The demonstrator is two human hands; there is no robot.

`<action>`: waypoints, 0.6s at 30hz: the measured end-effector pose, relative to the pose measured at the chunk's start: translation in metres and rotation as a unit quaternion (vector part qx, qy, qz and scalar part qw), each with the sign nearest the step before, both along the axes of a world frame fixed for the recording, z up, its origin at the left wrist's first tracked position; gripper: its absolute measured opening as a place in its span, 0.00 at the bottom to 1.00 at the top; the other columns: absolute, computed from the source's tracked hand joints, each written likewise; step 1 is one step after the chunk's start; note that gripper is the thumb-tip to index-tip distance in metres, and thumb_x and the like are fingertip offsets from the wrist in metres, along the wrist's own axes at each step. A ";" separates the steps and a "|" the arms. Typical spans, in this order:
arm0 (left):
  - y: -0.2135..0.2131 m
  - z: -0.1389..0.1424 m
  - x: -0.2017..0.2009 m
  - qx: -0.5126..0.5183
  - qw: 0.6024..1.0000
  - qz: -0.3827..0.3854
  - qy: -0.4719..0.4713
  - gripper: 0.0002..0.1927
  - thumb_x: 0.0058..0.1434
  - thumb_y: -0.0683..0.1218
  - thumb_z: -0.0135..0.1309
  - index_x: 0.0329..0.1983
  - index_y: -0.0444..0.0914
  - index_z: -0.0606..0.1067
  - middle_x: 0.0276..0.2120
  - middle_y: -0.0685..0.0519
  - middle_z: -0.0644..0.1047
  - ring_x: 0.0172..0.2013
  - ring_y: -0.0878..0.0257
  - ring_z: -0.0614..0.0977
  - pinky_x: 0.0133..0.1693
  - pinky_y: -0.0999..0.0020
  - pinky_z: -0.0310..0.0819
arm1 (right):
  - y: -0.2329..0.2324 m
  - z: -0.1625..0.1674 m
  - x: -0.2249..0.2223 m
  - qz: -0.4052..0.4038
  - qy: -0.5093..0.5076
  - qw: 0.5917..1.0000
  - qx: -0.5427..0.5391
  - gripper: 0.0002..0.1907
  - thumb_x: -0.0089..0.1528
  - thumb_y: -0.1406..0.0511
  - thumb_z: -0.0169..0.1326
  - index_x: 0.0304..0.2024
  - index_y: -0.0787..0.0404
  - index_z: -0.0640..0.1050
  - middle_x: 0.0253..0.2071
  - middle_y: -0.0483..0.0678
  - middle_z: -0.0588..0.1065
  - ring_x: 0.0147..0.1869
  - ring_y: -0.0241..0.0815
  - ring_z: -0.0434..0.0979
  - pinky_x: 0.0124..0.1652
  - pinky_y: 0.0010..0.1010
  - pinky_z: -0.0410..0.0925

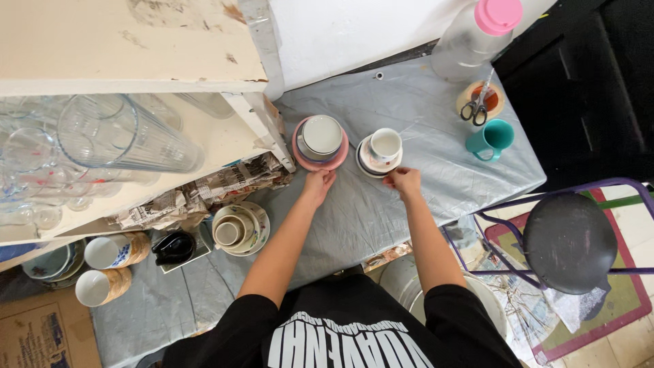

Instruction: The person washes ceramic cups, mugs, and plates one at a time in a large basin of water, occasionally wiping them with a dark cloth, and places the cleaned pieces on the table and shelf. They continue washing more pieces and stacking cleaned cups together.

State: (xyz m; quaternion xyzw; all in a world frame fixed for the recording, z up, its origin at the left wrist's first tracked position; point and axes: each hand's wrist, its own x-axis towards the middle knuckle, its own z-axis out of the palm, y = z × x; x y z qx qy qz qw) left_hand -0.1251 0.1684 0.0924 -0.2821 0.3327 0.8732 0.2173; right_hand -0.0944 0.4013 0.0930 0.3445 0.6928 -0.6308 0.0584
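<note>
Left hand [318, 184] resting at the near rim of the pink plate [303, 160] carrying a white bowl [321, 134], fingers loosely curled, nothing gripped. Right hand [405, 181] touching the near edge of the stacked saucers [368, 167] topped by a white cup [385, 144], fingers bent; firm pinch or mere contact: cannot tell. Both stacks side by side on the grey table cover [422, 123], just beyond the fingertips; teal mug [492, 139] well apart to the right.

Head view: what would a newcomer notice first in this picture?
Two stacks of crockery stand mid-table on the grey cloth: a pink plate with a white bowl at the left hand, and a white cup on saucers touched by the right hand. A large clear glass lies on the shelf, left.
</note>
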 end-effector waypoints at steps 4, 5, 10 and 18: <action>0.005 0.012 -0.014 0.014 1.000 0.013 0.005 0.07 0.63 0.34 0.49 0.44 0.29 0.71 0.42 0.46 0.76 0.46 0.53 0.80 0.57 0.54 0.78 | -0.011 -0.002 0.018 0.021 -0.017 1.000 0.012 0.08 0.62 0.69 0.58 0.37 0.71 0.81 0.28 0.53 0.81 0.28 0.41 0.83 0.25 0.27 0.70; 0.006 0.015 -0.018 0.014 1.000 0.016 0.007 0.07 0.63 0.33 0.49 0.44 0.29 0.71 0.42 0.46 0.76 0.47 0.53 0.80 0.57 0.54 0.78 | -0.014 -0.002 0.020 0.025 -0.016 1.000 0.007 0.08 0.61 0.69 0.58 0.37 0.71 0.82 0.28 0.53 0.81 0.28 0.41 0.83 0.25 0.27 0.70; 0.007 0.030 -0.040 0.022 1.000 0.005 0.016 0.10 0.63 0.35 0.50 0.48 0.31 0.72 0.47 0.47 0.77 0.50 0.54 0.80 0.57 0.54 0.77 | -0.031 -0.002 0.029 0.049 -0.023 0.998 -0.020 0.09 0.62 0.69 0.57 0.35 0.73 0.81 0.28 0.54 0.81 0.27 0.43 0.83 0.25 0.28 0.72; -0.011 0.017 -0.030 -0.152 0.973 -0.113 0.132 0.21 0.69 0.49 0.50 0.60 0.31 0.71 0.52 0.48 0.78 0.55 0.54 0.79 0.59 0.59 0.69 | -0.064 -0.009 0.033 0.064 -0.038 0.997 -0.035 0.08 0.62 0.71 0.56 0.35 0.73 0.81 0.28 0.55 0.81 0.27 0.43 0.83 0.27 0.31 0.75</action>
